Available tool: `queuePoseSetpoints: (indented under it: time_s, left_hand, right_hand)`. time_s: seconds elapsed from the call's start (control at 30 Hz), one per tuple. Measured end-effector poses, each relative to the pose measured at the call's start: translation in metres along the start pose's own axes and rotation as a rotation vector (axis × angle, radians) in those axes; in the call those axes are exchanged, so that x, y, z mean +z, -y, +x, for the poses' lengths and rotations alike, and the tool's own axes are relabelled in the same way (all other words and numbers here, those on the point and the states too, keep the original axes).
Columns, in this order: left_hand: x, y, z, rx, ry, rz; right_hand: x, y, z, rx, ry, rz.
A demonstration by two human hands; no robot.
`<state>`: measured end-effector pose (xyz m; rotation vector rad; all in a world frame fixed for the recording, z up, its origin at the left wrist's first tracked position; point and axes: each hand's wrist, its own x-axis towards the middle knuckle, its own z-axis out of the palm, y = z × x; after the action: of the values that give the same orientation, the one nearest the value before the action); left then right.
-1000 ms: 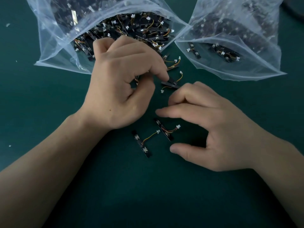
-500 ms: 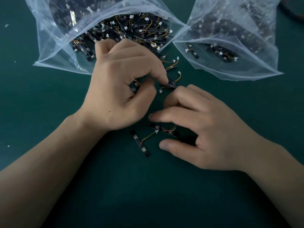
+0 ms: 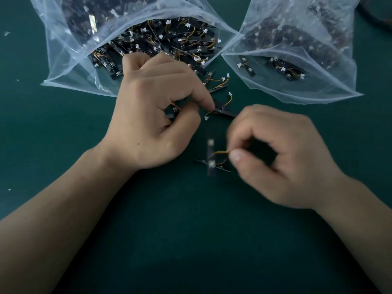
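- Since a moment ago our right hand [image 3: 282,158] has curled in, pinching the wire of a wired strip [image 3: 210,158] lifted mid-table.
- Our left hand [image 3: 157,115] pinches another strip [image 3: 224,111] just beyond.
- We judge sorting is underway; next, the wired strip needs carrying into the bag [image 3: 331,85] at the table's far right edge.

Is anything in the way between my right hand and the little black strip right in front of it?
Nothing visible: the right hand already pinches the wire of that strip. A second strip lies crossed beneath it and might snag.
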<state>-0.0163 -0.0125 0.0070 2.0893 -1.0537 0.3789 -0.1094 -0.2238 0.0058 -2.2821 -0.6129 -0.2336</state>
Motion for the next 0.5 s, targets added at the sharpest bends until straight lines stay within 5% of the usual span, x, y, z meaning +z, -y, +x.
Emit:
queuePoseSetpoints:
  time_s: [0.27,0.5]
  left_hand:
    - [-0.002,-0.005,0.000,0.107,0.452,0.022]
    - [0.000,-0.007,-0.001,0.129,0.495,0.014]
  right_hand:
    - [-0.029,-0.017,-0.002,0.142,-0.017,-0.181]
    - [-0.028,-0.016,-0.002,0.223,0.113,-0.247]
